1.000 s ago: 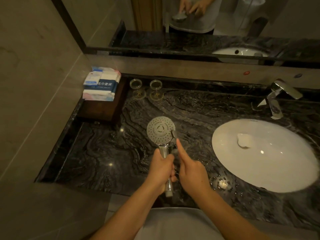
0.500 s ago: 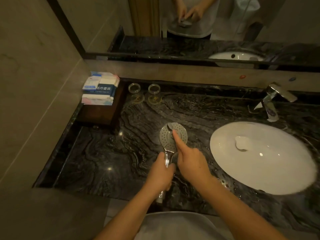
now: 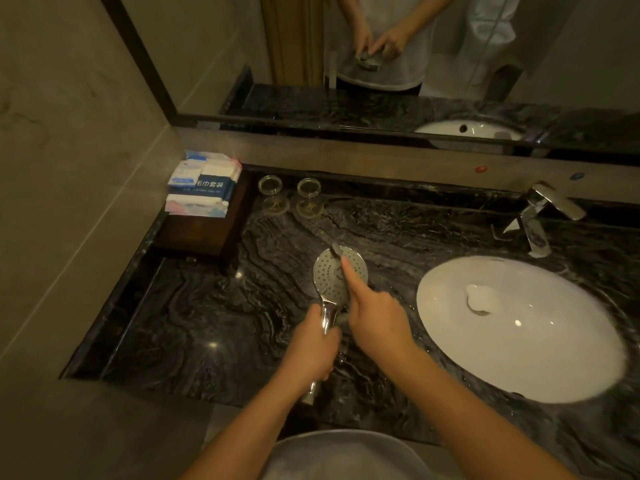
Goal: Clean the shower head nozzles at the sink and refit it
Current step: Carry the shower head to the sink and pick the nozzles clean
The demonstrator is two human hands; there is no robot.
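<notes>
Over the counter, left of the basin: the shower head (image 3: 337, 273) is held above the dark marbled counter (image 3: 194, 327), its round nozzle face turned up toward the camera.
Shower head position: it is found at about 9 o'clock from the white sink (image 3: 540, 358), clear of the bowl.
Left hand (image 3: 313, 348): the fingers are wrapped around the chrome handle below the round face; the handle's lower end is seen sticking out beneath the fist.
Right hand (image 3: 377, 318): the index finger is stretched out along a small brush (image 3: 336, 251) and the tool is pinched under it; the other fingers are curled in, though how they meet the tool cannot be told.
Brush contact: the dark tip is laid on the nozzle face near its 12 o'clock edge.
Tap (image 3: 543, 213): it is set at 12 o'clock from the sink, against the back ledge.
Glasses (image 3: 291, 190): two are stood side by side at 12 o'clock from the shower head, near the back wall.
Packets (image 3: 204, 183): a stack is piled on a dark wooden box (image 3: 197, 233) at 10 o'clock, in the corner.
Mirror (image 3: 381, 57): the hands and shower head are shown reflected.
</notes>
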